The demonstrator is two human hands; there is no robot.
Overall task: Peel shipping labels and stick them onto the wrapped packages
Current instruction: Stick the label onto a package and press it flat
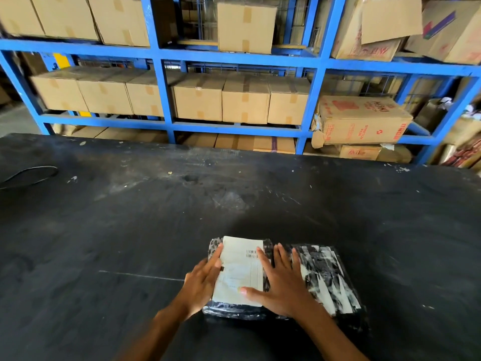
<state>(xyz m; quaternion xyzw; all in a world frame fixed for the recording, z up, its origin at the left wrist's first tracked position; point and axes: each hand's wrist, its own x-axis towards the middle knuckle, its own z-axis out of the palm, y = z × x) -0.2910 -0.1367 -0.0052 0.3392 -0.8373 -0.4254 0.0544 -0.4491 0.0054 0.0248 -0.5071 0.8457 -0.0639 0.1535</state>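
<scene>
Though crinkled, package (322, 277) plastic-wrapped, labelled.

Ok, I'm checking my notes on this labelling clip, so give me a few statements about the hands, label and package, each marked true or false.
1. The label lies on the package. True.
2. Both hands rest flat on it, left hand at its left edge, right hand at its right. True.
3. The label covers the package's right half. False: it sits on the left part.
4. The package stands on a shelf. False: it lies on the black table.
5. The label shows a barcode. True.
</scene>
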